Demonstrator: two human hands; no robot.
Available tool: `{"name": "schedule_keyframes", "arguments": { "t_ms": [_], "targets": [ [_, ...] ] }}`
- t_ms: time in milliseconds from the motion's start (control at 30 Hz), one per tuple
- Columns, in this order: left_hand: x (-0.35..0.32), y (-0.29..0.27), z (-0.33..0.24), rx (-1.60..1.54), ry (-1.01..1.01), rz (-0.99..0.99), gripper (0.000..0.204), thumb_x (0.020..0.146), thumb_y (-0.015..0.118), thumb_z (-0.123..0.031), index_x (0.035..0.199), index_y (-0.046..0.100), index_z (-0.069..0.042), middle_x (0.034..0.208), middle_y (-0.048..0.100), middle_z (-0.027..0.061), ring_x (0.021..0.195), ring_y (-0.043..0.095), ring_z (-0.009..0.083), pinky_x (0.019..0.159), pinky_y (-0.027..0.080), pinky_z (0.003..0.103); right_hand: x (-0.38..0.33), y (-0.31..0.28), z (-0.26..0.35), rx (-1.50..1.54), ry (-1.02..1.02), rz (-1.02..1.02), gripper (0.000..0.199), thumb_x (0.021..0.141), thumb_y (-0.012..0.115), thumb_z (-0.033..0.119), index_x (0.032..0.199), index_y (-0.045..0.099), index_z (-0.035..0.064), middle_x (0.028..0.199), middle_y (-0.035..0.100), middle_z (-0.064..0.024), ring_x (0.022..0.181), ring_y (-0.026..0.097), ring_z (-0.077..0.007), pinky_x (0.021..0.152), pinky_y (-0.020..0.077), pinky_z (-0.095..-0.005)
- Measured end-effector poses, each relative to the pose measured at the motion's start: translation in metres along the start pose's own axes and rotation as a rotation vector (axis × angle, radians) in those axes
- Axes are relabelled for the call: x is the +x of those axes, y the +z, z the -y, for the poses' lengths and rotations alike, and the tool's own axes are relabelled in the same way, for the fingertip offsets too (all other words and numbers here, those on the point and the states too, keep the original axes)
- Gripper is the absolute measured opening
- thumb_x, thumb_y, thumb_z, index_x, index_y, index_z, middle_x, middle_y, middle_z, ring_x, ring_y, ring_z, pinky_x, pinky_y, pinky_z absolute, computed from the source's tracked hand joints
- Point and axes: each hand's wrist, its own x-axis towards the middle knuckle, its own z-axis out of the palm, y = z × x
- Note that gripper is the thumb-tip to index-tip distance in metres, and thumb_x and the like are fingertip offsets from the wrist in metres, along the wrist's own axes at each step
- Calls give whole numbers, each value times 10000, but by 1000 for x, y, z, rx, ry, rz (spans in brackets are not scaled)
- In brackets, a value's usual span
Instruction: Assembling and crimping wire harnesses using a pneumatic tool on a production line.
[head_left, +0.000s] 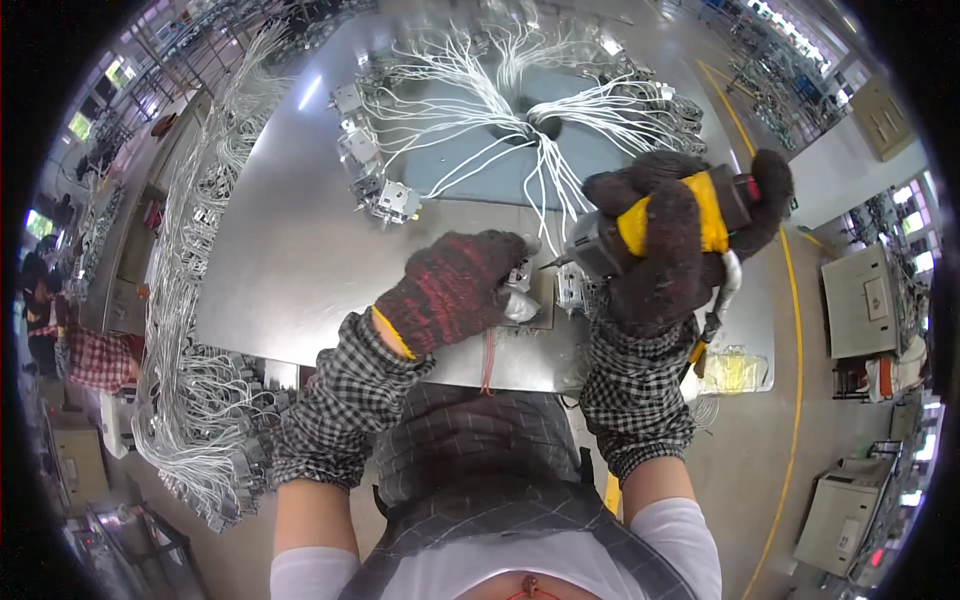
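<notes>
Power tool [596, 243] half-hidden, clamped in right hand [668, 228]; metal part [520, 274] partly behind left hand [455, 288], its grip unclear.

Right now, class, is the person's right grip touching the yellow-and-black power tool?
Touching. The head view shows it plainly: the gloved right grip is wrapped around the yellow-and-black power tool, with no gap between them.
</notes>
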Motion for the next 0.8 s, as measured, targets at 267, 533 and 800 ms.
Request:
{"name": "schedule_keyframes", "arguments": {
  "t_ms": [267,533,800],
  "targets": [
    [-1,1,-4,-39,-52,2,608,725,767,-421,1184,599,-60,1055,659,161,937,655,359,799,524,450,-31,12,-17,168,275,118,492,891,647,49,1300,385,125,915,553,-67,795,580,-160,697,540,-328],
    [-12,-18,39,608,-371,-333,591,763,743,-129,1308,538,-29,1280,574,177,1187,534,387,985,455,441,-17,1,-10,-294,-67,302,702,817,661,-47,1408,291,32,934,504,-43,787,524,-113,694,486,-290],
    [-12,-7,57,-740,-233,-399,569,804,686,-51,1337,493,5,1133,625,78,1026,602,174,863,506,314,-22,-1,-16,-4,24,175,712,810,656,-51,1424,312,60,974,538,-47,789,556,-121,674,490,-278]
  ]
}}
